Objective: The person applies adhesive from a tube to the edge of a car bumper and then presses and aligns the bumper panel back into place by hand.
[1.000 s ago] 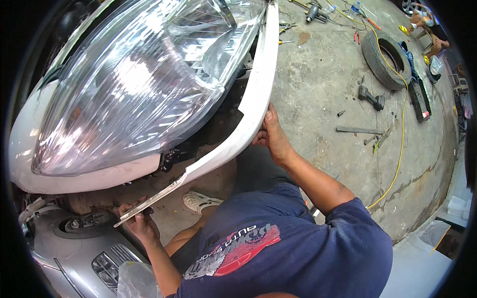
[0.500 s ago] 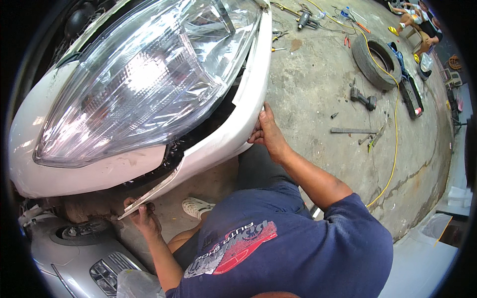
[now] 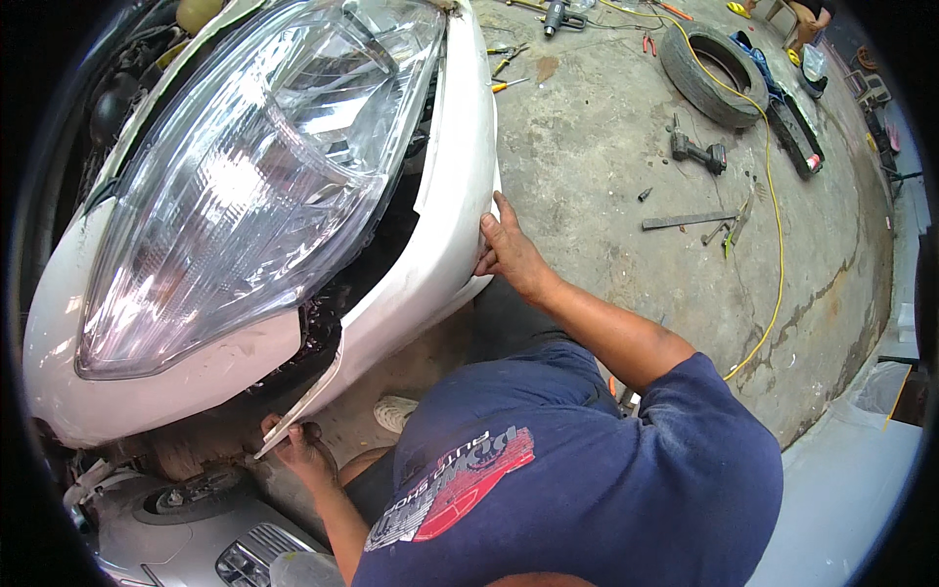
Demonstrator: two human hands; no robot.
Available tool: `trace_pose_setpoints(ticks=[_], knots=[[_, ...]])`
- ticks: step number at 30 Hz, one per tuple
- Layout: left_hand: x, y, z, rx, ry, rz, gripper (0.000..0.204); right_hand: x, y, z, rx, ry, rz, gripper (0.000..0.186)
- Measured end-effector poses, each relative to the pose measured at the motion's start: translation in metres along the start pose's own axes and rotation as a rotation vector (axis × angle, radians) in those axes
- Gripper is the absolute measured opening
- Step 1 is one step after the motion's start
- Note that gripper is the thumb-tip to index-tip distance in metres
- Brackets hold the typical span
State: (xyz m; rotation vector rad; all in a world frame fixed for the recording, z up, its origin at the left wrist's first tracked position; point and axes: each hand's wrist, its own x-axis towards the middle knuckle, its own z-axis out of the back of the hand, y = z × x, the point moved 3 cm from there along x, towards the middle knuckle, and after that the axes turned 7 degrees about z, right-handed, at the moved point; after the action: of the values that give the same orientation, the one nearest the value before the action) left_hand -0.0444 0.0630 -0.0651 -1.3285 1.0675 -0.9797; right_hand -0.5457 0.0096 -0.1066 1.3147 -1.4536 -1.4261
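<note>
- Clearly, the white bumper [image 3: 416, 289] is at the front corner of the car, curving around the headlight [image 3: 235, 215] with a dark gap between; its pointed end stands apart from the lower edge of the white fender [image 3: 186, 377].
- Your left hand [image 3: 303, 455] has its fingers clamped on that thin pointed end, thumb on one side and fingers on the other.
- Your right hand [image 3: 511, 252] touches the outer face along the curve, fingers bent; you cannot tell from here whether they clamp an edge or only press.
- The bumper looks like a thin plastic shell, so expect it to be light for its length, springy along the span and floppy at the free end.
- Its painted face is smooth and probably slippery under a flat palm; the edges likely give you better purchase.
- The narrow tip seems the easiest part to crack or bend sharply, so hold it gently and let the broad curve bear most of the load.
- The headlight's clear cover looks hard and easily scratched, so your best holds are on the bumper's outer side, away from it.
</note>
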Motion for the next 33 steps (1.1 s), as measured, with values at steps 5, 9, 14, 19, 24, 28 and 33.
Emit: trace_pose_setpoints(ticks=[5,9,14,19,24,28,33], knots=[[-0.005,0.006,-0.003,-0.013,-0.043,0.009,0.065,0.0,0.001,0.003,-0.039,-0.008,0.04,0.128],[0.001,0.009,0.006,-0.029,-0.013,-0.003,0.066,0.006,-0.001,0.001,-0.033,0.018,0.041,0.129],[0.019,0.006,0.015,-0.024,0.056,-0.014,0.067,0.005,0.01,-0.004,-0.054,0.039,0.042,0.127],[0.026,0.001,0.033,-0.045,0.046,-0.036,0.069,0.007,0.014,-0.009,-0.06,0.084,0.048,0.12],[0.028,-0.008,0.024,-0.029,-0.061,-0.041,0.067,0.007,0.034,-0.012,-0.193,0.114,-0.036,0.112],[0.039,-0.004,0.035,-0.042,-0.006,-0.043,0.066,0.031,0.034,0.012,-0.644,-0.096,0.39,0.099],[0.043,-0.01,0.023,-0.036,-0.016,-0.033,0.06,0.108,0.11,0.01,-0.322,-0.627,0.939,0.065]])
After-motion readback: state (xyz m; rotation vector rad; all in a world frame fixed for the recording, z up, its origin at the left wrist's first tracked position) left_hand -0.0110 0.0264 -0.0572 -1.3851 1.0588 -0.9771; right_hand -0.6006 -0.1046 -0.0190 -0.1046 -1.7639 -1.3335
